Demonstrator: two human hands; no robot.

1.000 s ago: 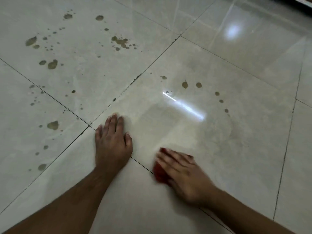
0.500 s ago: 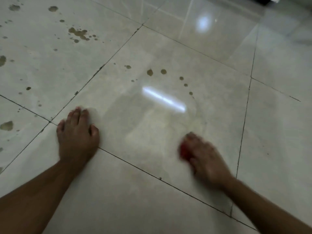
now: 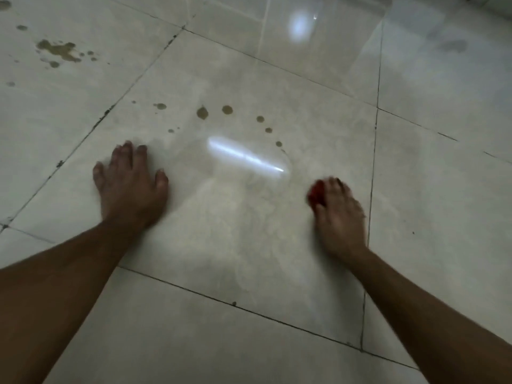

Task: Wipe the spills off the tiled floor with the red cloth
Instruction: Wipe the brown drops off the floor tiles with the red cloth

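Mostly hidden, the red cloth (image 3: 315,194) lies bunched under the right hand (image 3: 339,217), whose curled fingers clutch it.

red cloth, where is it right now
In the head view the red cloth sits right of centre on the tiled floor, bunched under the right hand's fingers, below the arc of brown drops.
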